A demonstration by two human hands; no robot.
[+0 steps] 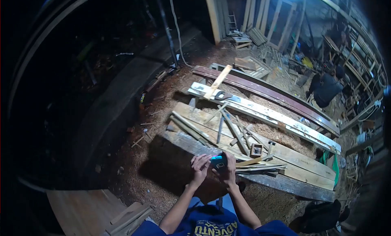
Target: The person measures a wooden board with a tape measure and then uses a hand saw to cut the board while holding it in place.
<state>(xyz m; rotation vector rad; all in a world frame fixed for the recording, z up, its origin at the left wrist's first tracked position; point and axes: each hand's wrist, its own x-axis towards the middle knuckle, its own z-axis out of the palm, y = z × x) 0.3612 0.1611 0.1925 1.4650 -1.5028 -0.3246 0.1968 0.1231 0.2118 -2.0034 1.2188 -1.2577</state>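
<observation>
A small dark phone (220, 164) with a bright teal patch is held up in front of my body, over the near edge of the workbench (289, 188). My right hand (230, 169) is closed around its right side. At its left edge, my left hand (199, 164) has bent fingers and thumb against it. Just beyond the hands, thin wooden strips (189, 130) lie on the bench planks. More narrow strips (260, 168) rest to the right, near a small square wooden box (256, 149) and a hammer (271, 146).
A handsaw (223, 96) lies on a white-painted beam (269, 113), beside a short board (220, 82). Behind runs a reddish-brown beam (260, 88). Wooden frames (281, 22) lean at the back. Sawdust and scraps cover the ground. A plywood sheet (81, 209) is at lower left.
</observation>
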